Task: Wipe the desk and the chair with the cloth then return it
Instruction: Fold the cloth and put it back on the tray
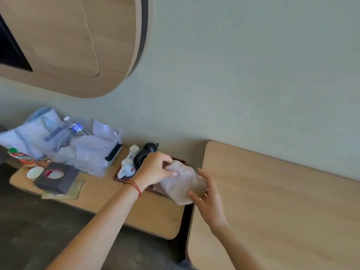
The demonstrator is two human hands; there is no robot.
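Observation:
A beige folded cloth is held between both hands, above the dark tray and the gap between the two wooden surfaces. My left hand, with a red string on its wrist, grips the cloth's upper left edge. My right hand holds the lower right edge with thumb and fingers around it. The light wooden desk spreads out to the right. No chair is in view.
A lower wooden shelf on the left carries the tray with a black kettle and white cups, a dark tissue box, plastic bags with a water bottle, and a small white dish. A rounded wooden cabinet hangs above.

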